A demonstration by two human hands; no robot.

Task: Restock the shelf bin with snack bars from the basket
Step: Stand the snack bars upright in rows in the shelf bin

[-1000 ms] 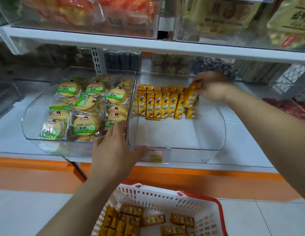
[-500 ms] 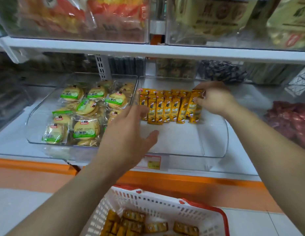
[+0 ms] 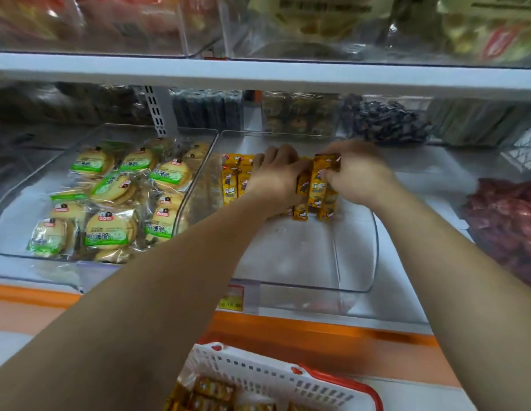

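Pinching upright bar (image 3: 317, 185) by top edge with right hand (image 3: 359, 176), fingers curled on wrapper. Bent over row (image 3: 233, 185) with left hand (image 3: 276, 176), fingers down on packs; gripping one or not, cannot tell. Standing side by side at back of clear bin (image 3: 356, 277). Spare bars (image 3: 213, 390) lying in white basket (image 3: 276, 378) below shelf. Cookie packs (image 3: 110, 229) in next bin to left.
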